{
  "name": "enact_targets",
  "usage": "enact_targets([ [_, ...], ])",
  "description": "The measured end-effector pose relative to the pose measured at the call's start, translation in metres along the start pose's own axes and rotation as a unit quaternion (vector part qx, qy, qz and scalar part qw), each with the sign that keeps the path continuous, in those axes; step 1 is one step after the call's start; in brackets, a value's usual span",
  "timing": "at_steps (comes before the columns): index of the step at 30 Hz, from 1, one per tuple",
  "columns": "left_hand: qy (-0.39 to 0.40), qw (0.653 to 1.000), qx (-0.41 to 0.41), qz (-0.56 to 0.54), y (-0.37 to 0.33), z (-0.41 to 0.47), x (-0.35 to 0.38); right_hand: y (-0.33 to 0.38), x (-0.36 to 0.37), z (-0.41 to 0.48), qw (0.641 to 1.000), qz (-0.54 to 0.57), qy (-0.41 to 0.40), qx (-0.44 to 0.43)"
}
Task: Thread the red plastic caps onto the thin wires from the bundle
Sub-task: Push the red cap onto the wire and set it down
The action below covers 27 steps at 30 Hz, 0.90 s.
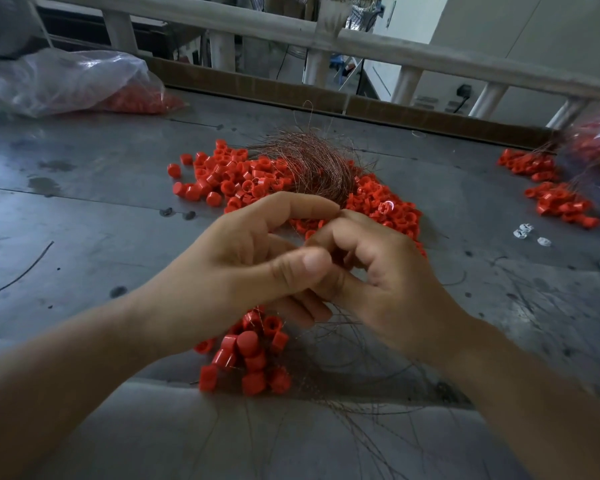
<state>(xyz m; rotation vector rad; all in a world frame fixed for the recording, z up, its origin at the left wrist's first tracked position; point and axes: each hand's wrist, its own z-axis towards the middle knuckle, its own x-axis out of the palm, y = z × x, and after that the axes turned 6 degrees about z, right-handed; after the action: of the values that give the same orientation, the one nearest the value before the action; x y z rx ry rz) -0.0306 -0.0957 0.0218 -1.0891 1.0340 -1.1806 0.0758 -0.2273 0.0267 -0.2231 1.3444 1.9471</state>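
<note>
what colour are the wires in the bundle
The wires are coppery brown, seen best in the head view.

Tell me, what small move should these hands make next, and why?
Probably the right hand should reach forward and pick one cap from the loose pile. Both hands meet fingertip to fingertip by the near end of the wire bundle. No cap shows between them, though what they pinch is hidden, and strung caps already lie below the left hand.

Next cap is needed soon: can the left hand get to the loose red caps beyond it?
Probably yes. The caps lie on the table just beyond the left hand, nothing between; the wire bundle covers only the pile's right side. That hand seems to be gripping wires, though.
</note>
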Motion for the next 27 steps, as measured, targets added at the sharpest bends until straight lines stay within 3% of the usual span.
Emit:
enact_targets([
  [6, 0.034, 0.999, -0.027, -0.024, -0.003, 0.003, -0.008, 0.000, 0.003, -0.001, 0.998, 0.047, -0.028, 0.010],
  [11, -0.047, 0.997, 0.002, -0.054, -0.004, 0.006, -0.012, -0.006, -0.005, 0.001, 0.989, 0.113, -0.031, 0.092],
  [15, -0.090, 0.995, 0.011, -0.035, -0.008, 0.006, -0.018, -0.006, -0.007, 0.002, 0.993, 0.080, -0.036, 0.074],
  [23, -0.062, 0.997, 0.009, -0.045, -0.008, 0.005, -0.020, -0.004, -0.014, 0.002, 0.995, 0.014, -0.065, 0.075],
  [27, -0.113, 0.994, 0.004, 0.001, -0.007, 0.006, -0.018, -0.005, -0.015, 0.003, 0.996, -0.018, -0.055, 0.067],
])
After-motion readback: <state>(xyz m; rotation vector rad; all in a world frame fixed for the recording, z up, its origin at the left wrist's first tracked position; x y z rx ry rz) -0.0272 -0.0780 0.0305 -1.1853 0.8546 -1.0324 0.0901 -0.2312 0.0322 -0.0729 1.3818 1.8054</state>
